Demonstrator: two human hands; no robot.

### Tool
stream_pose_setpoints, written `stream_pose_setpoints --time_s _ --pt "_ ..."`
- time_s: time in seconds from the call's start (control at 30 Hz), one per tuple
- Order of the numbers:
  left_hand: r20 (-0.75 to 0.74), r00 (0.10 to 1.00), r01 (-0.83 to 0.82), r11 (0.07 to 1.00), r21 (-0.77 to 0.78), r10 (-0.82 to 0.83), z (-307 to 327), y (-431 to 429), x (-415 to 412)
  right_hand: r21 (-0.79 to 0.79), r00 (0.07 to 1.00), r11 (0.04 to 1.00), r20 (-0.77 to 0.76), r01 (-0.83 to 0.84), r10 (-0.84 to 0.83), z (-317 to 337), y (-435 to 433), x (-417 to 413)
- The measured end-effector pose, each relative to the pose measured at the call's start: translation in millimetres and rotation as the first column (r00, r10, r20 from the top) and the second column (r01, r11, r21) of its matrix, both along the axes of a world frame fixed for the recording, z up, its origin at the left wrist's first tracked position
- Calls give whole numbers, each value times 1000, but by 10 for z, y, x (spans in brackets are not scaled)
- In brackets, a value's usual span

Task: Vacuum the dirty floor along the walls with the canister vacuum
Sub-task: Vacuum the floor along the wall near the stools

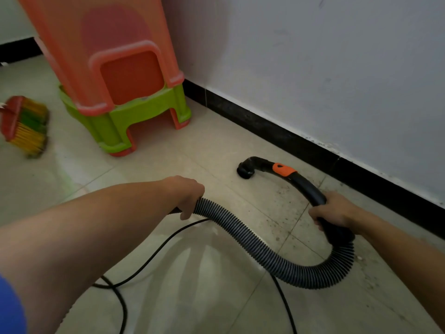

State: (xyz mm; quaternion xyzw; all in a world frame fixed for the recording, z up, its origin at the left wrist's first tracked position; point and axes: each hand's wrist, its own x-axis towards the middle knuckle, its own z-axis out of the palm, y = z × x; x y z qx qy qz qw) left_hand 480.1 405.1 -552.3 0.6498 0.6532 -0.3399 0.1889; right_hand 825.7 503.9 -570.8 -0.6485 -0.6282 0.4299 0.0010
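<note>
Your right hand (333,210) wraps around the black curved handle (305,186) of the vacuum, whose round nozzle (245,171) sits on the speckled, dirty floor tiles (284,206) near the black baseboard (277,131). Your left hand (186,195) curls around the ribbed grey hose (240,235), which loops between both hands. Stacked orange and green plastic stools (120,92) stand in the corner, a broom head (24,126) to their left.

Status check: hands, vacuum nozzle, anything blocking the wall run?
Left hand grips grey ribbed hose; right hand grips black curved handle tube. Round black nozzle on beige tiled floor, near black skirting. Stacked orange and green plastic stools ahead by wall.
</note>
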Motion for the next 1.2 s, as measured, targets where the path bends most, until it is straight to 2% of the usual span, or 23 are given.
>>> stream_pose_setpoints --time_s 0.1,0.27,0.37,0.53,0.67,0.87,0.93,1.03,1.1,1.2 --pt "-29 1000 -9 1000 13 10 30 -100 -129 65 1000 998 0 4 -4 -58 4 -164" --pt "21 993 -113 993 -35 113 28 -202 -255 -117 996 989 -20 -93 91 73 126 -193" --pt "62 987 -144 988 -61 147 -11 -232 -243 -136 996 987 14 -81 84 170 199 -8" --pt "126 986 -95 990 -103 108 -98 -120 28 -248 978 954 81 -167 192 331 137 231" --pt "148 984 -72 984 -164 97 -205 -131 185 -234 971 958 130 -166 200 489 96 483" --pt "126 991 -17 973 -231 47 -369 -195 293 -296 960 944 185 -149 209 589 -167 661" --pt "111 994 33 978 -208 -10 -387 -86 350 -242 965 963 202 -118 169 483 -290 674" --pt "63 996 72 987 -143 -64 -331 122 359 20 944 996 321 -85 74 230 -413 547" --pt "43 997 59 996 -63 -57 -261 217 302 205 886 971 463 -121 13 117 -422 407" --pt "50 998 28 999 26 -30 -232 242 202 333 837 929 544 -162 -49 67 -304 242"
